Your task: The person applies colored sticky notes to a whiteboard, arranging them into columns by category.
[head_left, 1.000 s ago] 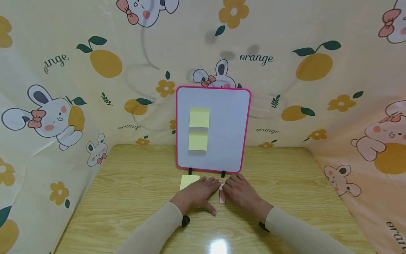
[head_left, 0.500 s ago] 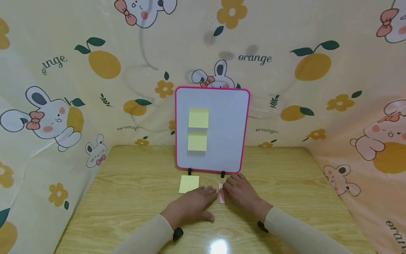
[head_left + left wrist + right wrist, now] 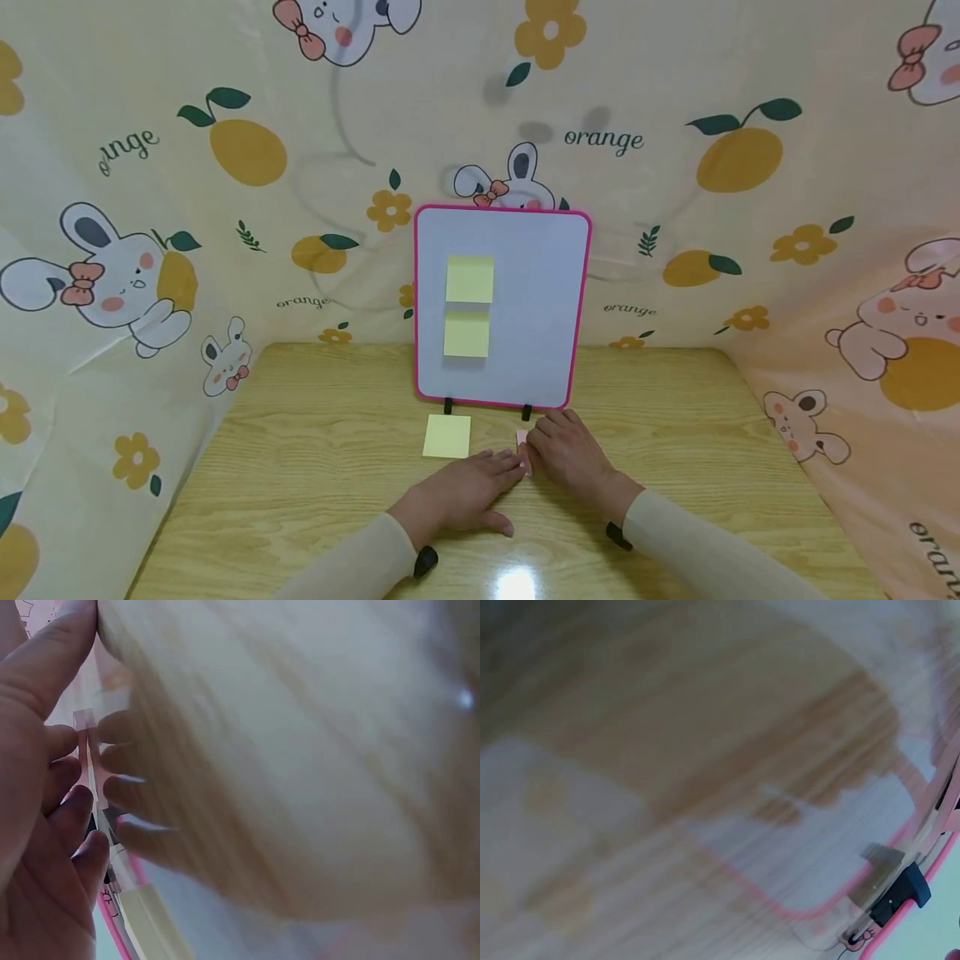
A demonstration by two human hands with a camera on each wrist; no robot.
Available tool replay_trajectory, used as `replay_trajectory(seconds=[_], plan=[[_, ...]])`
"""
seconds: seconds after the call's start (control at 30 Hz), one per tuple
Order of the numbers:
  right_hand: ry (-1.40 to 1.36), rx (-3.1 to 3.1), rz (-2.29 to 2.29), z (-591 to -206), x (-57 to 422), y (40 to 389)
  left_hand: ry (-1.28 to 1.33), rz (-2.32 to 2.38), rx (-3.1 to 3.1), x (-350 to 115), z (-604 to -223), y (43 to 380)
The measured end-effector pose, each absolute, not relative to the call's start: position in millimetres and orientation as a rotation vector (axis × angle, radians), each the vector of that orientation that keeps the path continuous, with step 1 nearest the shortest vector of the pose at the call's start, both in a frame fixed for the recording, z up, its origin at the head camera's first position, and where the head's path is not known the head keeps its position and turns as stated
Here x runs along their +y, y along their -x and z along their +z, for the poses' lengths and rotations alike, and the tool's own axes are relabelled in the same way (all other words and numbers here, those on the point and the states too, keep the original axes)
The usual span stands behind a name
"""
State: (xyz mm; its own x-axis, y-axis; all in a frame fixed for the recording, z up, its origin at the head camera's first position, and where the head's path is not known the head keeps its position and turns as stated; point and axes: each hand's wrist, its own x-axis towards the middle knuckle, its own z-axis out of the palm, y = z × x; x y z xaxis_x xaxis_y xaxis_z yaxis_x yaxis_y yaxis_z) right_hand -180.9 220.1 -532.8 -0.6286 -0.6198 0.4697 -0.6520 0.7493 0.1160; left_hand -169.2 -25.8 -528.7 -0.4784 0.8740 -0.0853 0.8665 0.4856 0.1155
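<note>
My left hand [image 3: 467, 493] lies palm down on the table with straight fingers. Its fingertips touch a narrow pink paper strip [image 3: 522, 437], covering its lower part. On the strip's right side, my right hand [image 3: 573, 454] has its fingers curled and grips the paper's edge; the thumb is hidden. A yellow sticky note [image 3: 447, 437] lies flat just beyond the left hand. In the left wrist view the left hand's fingers [image 3: 71, 817] reach beside the pink paper. The right wrist view shows mostly glossy tabletop with reflections.
A whiteboard [image 3: 536, 308] with a pink frame stands upright behind the hands on black feet [image 3: 448, 406]. Two yellow sticky notes, an upper one [image 3: 469, 279] and a lower one [image 3: 466, 334], are on its left side. A printed cloth [image 3: 622, 75] surrounds the wooden table [image 3: 322, 450].
My left hand has drawn back toward me off the yellow note, then moved slightly right so its fingertips rest on the pink strip. The right hand has stayed almost in place.
</note>
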Motion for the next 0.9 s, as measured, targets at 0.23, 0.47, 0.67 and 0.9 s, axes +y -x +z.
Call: replay_trajectory(seconds=[0.23, 0.47, 0.67, 0.9], plan=[[-0.942, -2.489, 0.084, -533, 221, 179, -1.548, 0.056, 2.574, -23, -527, 171], [-0.941, -2.519, 0.086, -533, 222, 180, -1.515, 0.116, 2.534, -25, -529, 174], [-0.934, -2.526, 0.068, -531, 223, 185, -1.518, 0.138, 2.526, -26, -531, 175], [-0.913, -2.555, 0.006, -529, 223, 190, -1.494, 0.149, 2.517, -26, -531, 175]])
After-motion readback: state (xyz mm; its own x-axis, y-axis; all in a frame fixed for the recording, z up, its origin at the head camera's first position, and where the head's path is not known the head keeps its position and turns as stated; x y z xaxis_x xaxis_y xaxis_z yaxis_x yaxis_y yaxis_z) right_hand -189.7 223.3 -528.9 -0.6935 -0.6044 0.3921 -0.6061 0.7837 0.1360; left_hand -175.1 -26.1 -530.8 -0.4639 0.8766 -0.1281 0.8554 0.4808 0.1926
